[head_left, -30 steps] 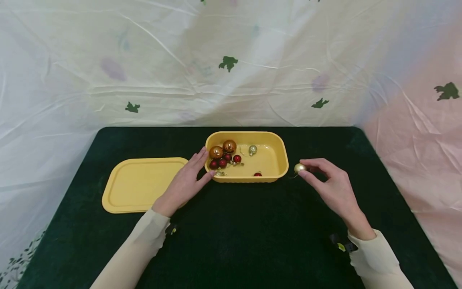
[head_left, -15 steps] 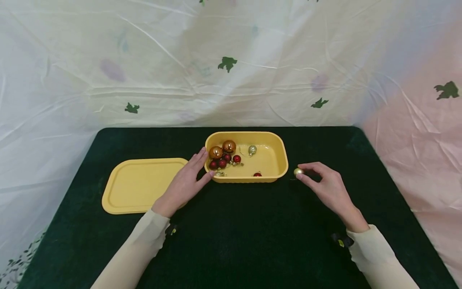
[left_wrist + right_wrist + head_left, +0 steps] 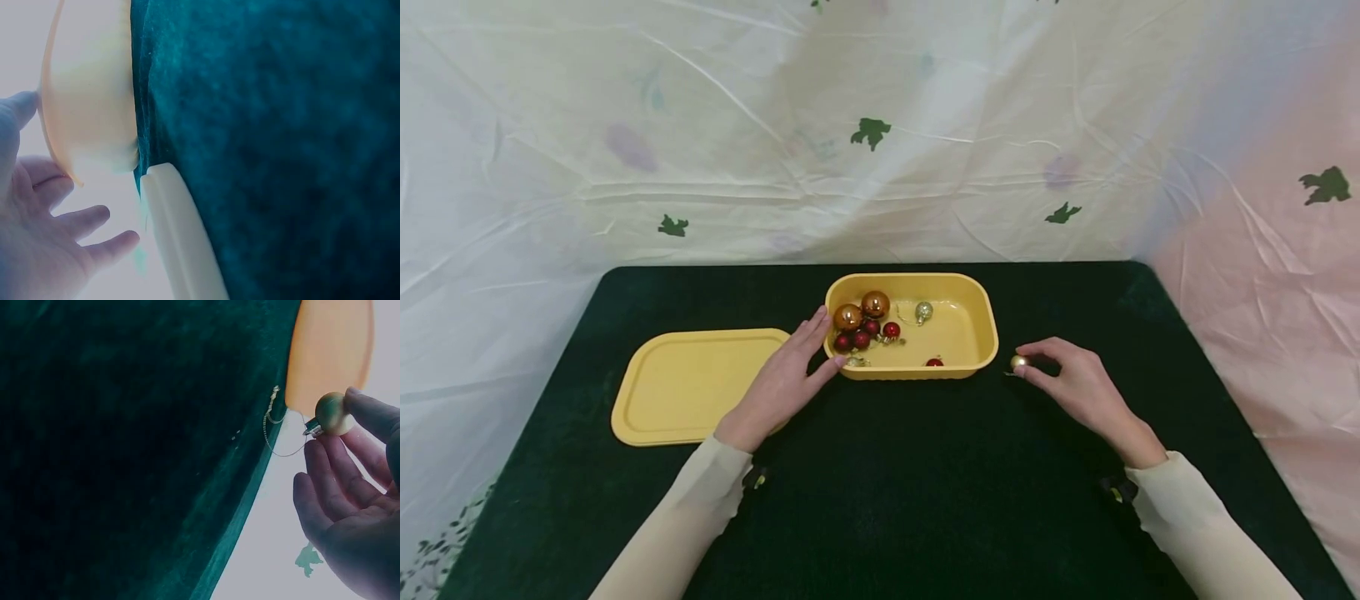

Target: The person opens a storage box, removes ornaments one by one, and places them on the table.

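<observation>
My right hand (image 3: pixel 1078 383) pinches a small gold Christmas bauble (image 3: pixel 1018 362) between thumb and fingers, just right of the yellow box (image 3: pixel 988 350). In the right wrist view a thin gold hanging loop (image 3: pixel 284 455) dangles from the cap of the bauble (image 3: pixel 333 414). My left hand (image 3: pixel 782 379) rests with fairly straight fingers and thumb against the box's left end; the left wrist view shows them touching its rim. Inside the box lie two orange baubles (image 3: pixel 875 304), several red ones (image 3: pixel 861 340) and a glittery gold one (image 3: pixel 923 312). A red bauble (image 3: pixel 934 362) is partly hidden by the front wall.
The yellow lid (image 3: pixel 692 387) lies flat left of the box, partly under my left forearm. Both stand on a dark green cloth-covered table (image 3: pixel 880 500). A pale curtain (image 3: pixel 760 167) with green shapes hangs behind the table's far edge.
My right hand has shifted slightly left and down with the gold bauble, which sits a little lower beside the box. The left hand and the box have stayed in place.
</observation>
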Demonstrator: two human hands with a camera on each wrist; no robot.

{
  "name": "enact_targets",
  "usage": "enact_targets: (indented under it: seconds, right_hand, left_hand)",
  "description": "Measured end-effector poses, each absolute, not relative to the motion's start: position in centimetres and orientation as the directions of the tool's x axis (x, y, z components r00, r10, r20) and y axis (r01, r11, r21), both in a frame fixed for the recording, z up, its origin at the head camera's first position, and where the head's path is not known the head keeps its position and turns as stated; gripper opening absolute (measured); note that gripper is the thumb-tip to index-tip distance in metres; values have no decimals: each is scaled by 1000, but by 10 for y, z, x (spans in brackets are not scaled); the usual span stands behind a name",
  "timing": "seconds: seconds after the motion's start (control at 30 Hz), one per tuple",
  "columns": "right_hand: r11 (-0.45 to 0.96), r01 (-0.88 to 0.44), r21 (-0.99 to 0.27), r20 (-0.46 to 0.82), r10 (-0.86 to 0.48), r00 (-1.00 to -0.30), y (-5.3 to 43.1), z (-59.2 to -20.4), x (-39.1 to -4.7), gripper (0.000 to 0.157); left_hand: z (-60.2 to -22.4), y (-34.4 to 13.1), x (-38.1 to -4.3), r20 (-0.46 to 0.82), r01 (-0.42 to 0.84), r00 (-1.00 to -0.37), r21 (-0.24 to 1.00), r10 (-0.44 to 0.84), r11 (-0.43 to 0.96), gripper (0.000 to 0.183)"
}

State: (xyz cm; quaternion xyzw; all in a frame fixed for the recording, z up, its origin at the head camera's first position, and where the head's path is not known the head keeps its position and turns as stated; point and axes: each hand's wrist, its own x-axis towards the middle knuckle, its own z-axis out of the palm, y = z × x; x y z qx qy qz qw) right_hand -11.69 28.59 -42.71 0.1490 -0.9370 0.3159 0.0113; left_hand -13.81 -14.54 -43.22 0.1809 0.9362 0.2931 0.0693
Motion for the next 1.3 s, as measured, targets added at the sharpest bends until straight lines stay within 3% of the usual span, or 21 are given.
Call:
enact_targets:
  seconds: [0.5, 0.77, 1.0, 1.3]
  right_hand:
    - [794, -273, -544, 6, -322, -947, 290, -438, -123, 27]
    - [800, -268, -537, 3, -316, -949, 290, -438, -123, 31]
    - [796, -267, -542, 33, -298, -954, 289, -437, -117, 34]
    - [780, -278, -560, 172, -219, -960, 286, -421, -106, 35]
  left_hand:
    - [-432, -144, -136, 13, 309, -930, 571, 368, 761, 76]
    - [-431, -132, -148, 97, 327, -937, 584, 336, 743, 75]
    - [-437, -126, -160, 40, 295, -945, 532, 325, 794, 82]
    - [-441, -132, -166, 40, 311, -937, 544, 347, 779, 65]
